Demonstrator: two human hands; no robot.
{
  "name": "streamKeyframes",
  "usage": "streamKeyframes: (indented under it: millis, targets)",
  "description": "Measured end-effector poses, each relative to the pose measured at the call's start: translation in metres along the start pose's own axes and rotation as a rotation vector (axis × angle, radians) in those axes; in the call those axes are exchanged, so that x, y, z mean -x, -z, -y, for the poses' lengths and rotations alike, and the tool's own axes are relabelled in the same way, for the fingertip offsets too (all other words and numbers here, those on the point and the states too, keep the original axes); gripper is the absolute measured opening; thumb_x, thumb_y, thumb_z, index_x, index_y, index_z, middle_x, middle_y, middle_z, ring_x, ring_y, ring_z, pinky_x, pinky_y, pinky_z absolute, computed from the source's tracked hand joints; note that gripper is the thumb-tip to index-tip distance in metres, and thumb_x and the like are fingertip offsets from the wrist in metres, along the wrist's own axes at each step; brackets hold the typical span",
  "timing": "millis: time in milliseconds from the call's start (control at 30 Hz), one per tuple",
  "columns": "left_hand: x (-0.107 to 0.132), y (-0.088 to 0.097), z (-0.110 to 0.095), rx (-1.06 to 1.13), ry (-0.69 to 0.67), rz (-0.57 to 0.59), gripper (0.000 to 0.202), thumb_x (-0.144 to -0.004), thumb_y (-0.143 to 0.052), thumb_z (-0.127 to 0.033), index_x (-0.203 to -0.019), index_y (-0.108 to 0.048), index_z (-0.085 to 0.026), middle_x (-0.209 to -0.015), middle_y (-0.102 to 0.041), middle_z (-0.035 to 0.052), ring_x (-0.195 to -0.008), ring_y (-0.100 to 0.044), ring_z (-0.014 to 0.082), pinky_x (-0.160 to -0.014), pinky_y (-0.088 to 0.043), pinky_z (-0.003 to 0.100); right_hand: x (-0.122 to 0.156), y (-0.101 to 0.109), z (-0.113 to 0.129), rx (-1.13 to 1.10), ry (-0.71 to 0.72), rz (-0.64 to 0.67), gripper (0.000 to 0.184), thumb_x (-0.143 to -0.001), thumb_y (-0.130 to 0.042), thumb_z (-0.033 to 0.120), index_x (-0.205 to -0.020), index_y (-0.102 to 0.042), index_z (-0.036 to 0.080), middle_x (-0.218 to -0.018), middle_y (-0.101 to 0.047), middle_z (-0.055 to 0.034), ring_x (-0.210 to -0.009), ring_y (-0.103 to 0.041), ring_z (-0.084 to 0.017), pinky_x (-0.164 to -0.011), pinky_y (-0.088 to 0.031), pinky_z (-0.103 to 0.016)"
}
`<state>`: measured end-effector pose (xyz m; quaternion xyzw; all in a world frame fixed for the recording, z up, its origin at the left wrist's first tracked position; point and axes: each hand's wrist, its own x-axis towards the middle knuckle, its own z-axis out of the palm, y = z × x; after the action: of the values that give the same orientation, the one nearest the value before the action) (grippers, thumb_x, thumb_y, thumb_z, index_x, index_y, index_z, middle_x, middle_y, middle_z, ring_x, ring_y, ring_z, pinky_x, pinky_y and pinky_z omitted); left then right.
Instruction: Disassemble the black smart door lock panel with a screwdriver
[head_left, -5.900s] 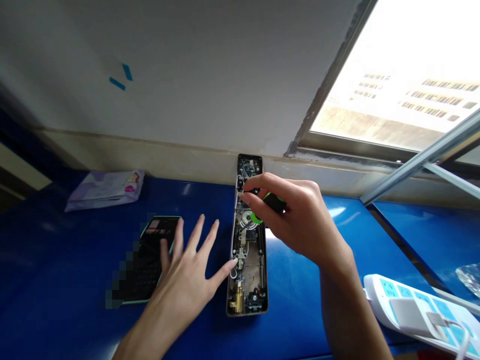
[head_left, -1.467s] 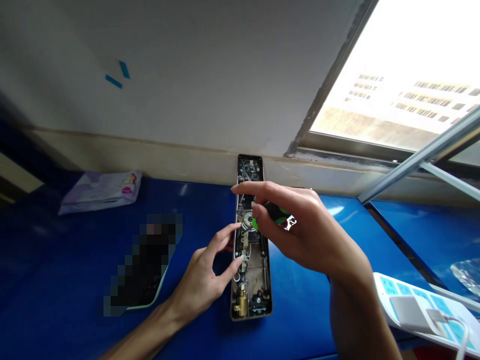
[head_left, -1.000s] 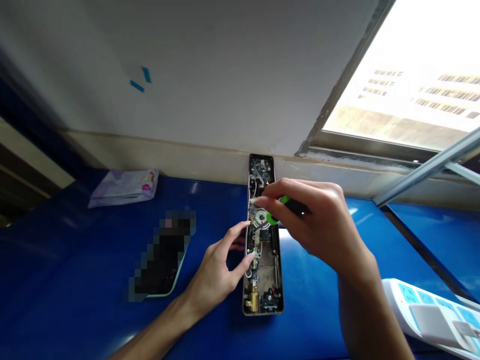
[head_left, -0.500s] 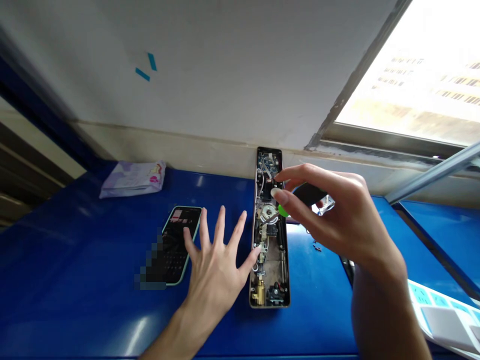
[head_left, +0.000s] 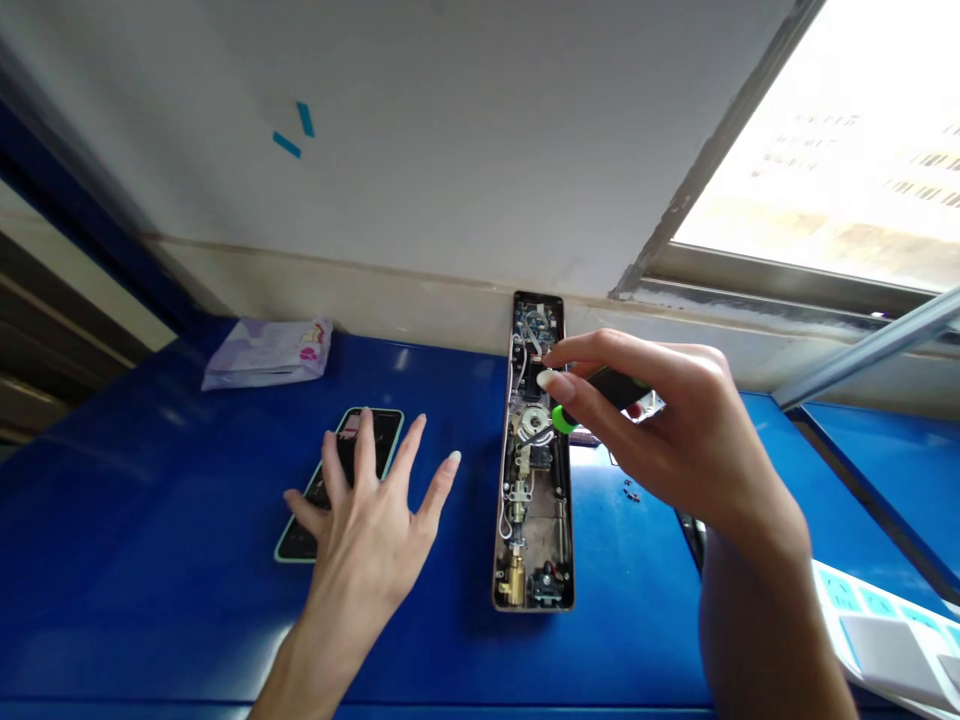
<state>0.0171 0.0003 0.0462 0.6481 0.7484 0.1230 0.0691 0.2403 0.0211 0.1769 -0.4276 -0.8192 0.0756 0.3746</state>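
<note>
Right grip (head_left: 675,425) around green-black screwdriver (head_left: 562,419), open oblong casing (head_left: 541,525), brass-coloured cylinder (head_left: 517,580)

table (head_left: 420,640): glossy, smooth | wall (head_left: 487,150): matt | cylinder (head_left: 516,580): brassy metal | screwdriver handle (head_left: 616,388): plastic

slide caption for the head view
Left hand spread over a phone, right hand holding a screwdriver over an opened long device.

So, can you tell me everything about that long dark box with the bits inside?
The long, narrow, dark metal-looking box lies open on the shiny blue table, its far end near the pale wall. Inside are a blue circuit board, white wires, a pale round part midway and a brass-coloured cylinder near the close left corner. The right grip holds a black-and-green tool over it; contact isn't clear.
</note>
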Motion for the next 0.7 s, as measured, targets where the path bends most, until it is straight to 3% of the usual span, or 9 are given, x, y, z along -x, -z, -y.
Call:
streamKeyframes:
  millis: [267,500,700]
  targets:
    - [0.000,-0.001,-0.003,0.021,-0.017,0.038,0.056,-0.108,-0.040,-0.059,-0.161,-0.045,-0.042,-0.179,-0.018,0.0144,-0.161,-0.025,0.0468,-0.113,-0.030,0.086,0.001,0.000,0.001,0.002,0.013,-0.005,0.020,-0.103,-0.068,0.036,-0.100,-0.075,0.018,-0.078,-0.072,0.0022,-0.060,-0.060,-0.006,-0.054,-0.044,-0.022]
    - [0.001,-0.001,-0.002,0.047,-0.093,-0.053,0.058,-0.108,-0.036,-0.060,-0.159,-0.051,-0.037,-0.177,-0.025,0.0177,-0.160,-0.026,0.0492,-0.112,-0.027,0.089,0.001,0.001,0.001,-0.014,0.020,0.004,0.020,-0.103,-0.069,0.036,-0.098,-0.074,0.018,-0.078,-0.072,0.0015,-0.060,-0.061,-0.007,-0.053,-0.043,-0.021]
    - [0.007,-0.002,-0.013,0.088,-0.173,-0.051,0.058,-0.107,-0.037,-0.062,-0.158,-0.053,-0.038,-0.178,-0.024,0.0140,-0.159,-0.027,0.0523,-0.113,-0.029,0.088,0.001,0.001,0.002,-0.015,0.001,0.011,0.024,-0.105,-0.065,0.040,-0.099,-0.073,0.018,-0.077,-0.072,0.0004,-0.059,-0.062,-0.008,-0.054,-0.043,-0.023]
